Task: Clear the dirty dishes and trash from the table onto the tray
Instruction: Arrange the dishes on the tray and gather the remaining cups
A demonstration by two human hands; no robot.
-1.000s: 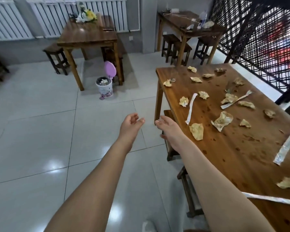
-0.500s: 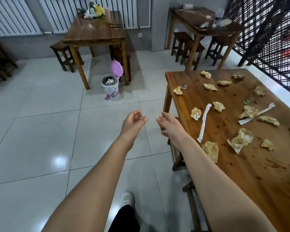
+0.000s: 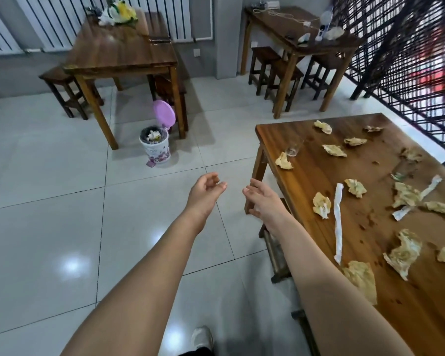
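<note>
A wooden table on the right carries several crumpled stained napkins, such as one near its left edge, and long white paper strips. A small clear glass lies tipped near the far left corner, and a second glass lies further right. My left hand hovers over the floor with loosely curled fingers, holding nothing. My right hand hangs relaxed and empty just left of the table's edge. No tray is in view.
A small white bin with a raised purple lid stands on the tiled floor ahead. Two other wooden tables with stools stand at the back. A black lattice screen runs along the right. A bench sits under the near table.
The view has swung left and tilted, so the table sits further right. Both hands stay outstretched, empty and close together, now a little higher in view.
</note>
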